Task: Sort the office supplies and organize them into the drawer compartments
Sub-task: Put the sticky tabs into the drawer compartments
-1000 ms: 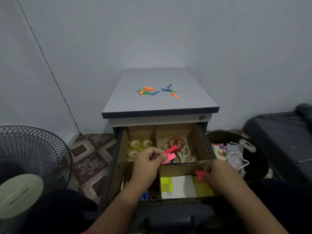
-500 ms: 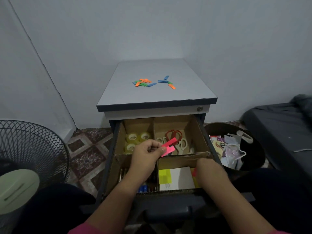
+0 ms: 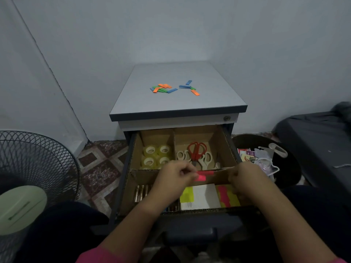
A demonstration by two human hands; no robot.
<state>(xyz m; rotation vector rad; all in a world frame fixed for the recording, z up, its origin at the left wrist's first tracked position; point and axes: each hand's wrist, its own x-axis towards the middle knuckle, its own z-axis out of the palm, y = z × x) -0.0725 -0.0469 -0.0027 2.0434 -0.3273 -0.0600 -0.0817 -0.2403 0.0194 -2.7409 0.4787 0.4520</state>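
The drawer stands pulled out, split by cardboard dividers. Tape rolls fill the back left compartment and scissors the back right. Pens lie front left. Front right holds a yellow pad, a white pad and pink tabs. My left hand pinches a few pink sticky tabs over the middle divider. My right hand hovers over the front right compartment, fingers curled, nothing seen in them. Orange, green and blue tabs lie on the cabinet top.
A black mesh fan stands at the left on the patterned floor. Right of the drawer sits a black bin with wrappers and plastic. A dark covered mattress lies far right. Walls close in behind the cabinet.
My right hand held pink tabs a second ago; they now lie in the front right compartment and the hand has risen. My left hand dropped slightly toward the divider, still pinching its tabs.
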